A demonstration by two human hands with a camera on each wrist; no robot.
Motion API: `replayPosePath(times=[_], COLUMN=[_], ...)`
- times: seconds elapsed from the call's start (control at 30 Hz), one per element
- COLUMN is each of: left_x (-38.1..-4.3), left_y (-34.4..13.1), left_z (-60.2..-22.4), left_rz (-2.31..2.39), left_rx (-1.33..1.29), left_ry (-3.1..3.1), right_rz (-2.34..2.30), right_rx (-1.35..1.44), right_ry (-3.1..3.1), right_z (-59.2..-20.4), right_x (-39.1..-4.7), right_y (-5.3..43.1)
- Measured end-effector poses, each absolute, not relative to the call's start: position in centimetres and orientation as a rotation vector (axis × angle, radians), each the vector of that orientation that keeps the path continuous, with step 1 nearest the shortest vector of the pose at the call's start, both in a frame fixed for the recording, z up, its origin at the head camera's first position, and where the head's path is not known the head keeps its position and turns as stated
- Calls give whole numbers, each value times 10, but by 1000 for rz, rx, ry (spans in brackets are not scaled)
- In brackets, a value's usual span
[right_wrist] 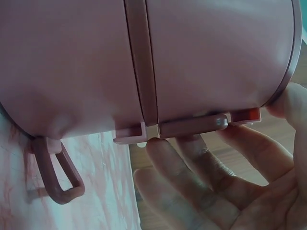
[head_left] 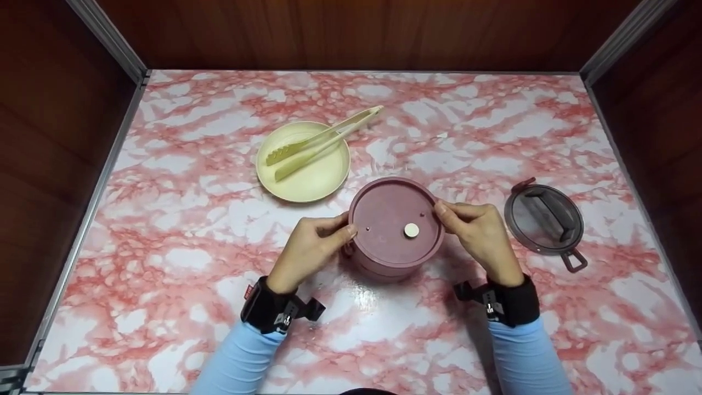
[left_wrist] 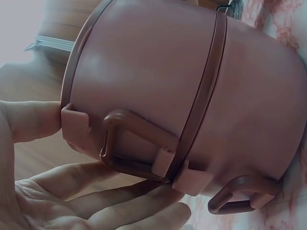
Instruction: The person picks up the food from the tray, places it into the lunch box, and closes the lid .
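A round dusty-pink stacked lunch box (head_left: 396, 222) stands upright near the middle of the table, its flat top bearing a small white knob (head_left: 411, 230). In the left wrist view the upper tier (left_wrist: 148, 62) sits over the lower tier (left_wrist: 259, 105), with a darker band between them. My left hand (head_left: 312, 249) holds the upper tier's left side, thumb on the top rim, fingers around a loop latch (left_wrist: 139, 132). On the opposite side my right hand (head_left: 481, 237) grips likewise, thumb at the rim and fingertips under another latch (right_wrist: 192, 125). Lower latches (right_wrist: 58, 175) stick outward.
Behind and left lies a pale yellow bowl (head_left: 323, 189), with yellow-green tongs (head_left: 329, 140) resting across it. To the right is a round, dark see-through lid (head_left: 526, 219) with a bar handle and side latches. Brown panels (head_left: 362, 35) enclose the marbled red-and-white table (head_left: 181, 307).
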State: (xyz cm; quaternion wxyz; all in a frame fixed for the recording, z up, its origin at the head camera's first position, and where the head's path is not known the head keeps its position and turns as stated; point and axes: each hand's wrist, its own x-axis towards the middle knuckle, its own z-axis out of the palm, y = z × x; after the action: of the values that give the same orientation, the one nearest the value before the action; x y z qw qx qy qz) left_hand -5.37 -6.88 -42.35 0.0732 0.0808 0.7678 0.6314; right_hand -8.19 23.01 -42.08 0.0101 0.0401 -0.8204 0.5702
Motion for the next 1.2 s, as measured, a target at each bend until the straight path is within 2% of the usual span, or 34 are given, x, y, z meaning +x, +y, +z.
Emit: replayPosePath(times=[0.33, 0.7, 1.2], left_x=[-42, -41, -62], left_y=[-63, -54, -50], left_z=[-429, -438, -438], left_rz=[1915, 2051, 1976], left_rx=[159, 207, 258], left_ry=[2308, 2169, 2227], right_rz=[1815, 2186, 2245], right_rx=[155, 272, 11], right_ry=[-2496, -2685, -2545], right_z=[-432, -442, -437], right_x=[-83, -87, -71], right_y=[231, 235, 231])
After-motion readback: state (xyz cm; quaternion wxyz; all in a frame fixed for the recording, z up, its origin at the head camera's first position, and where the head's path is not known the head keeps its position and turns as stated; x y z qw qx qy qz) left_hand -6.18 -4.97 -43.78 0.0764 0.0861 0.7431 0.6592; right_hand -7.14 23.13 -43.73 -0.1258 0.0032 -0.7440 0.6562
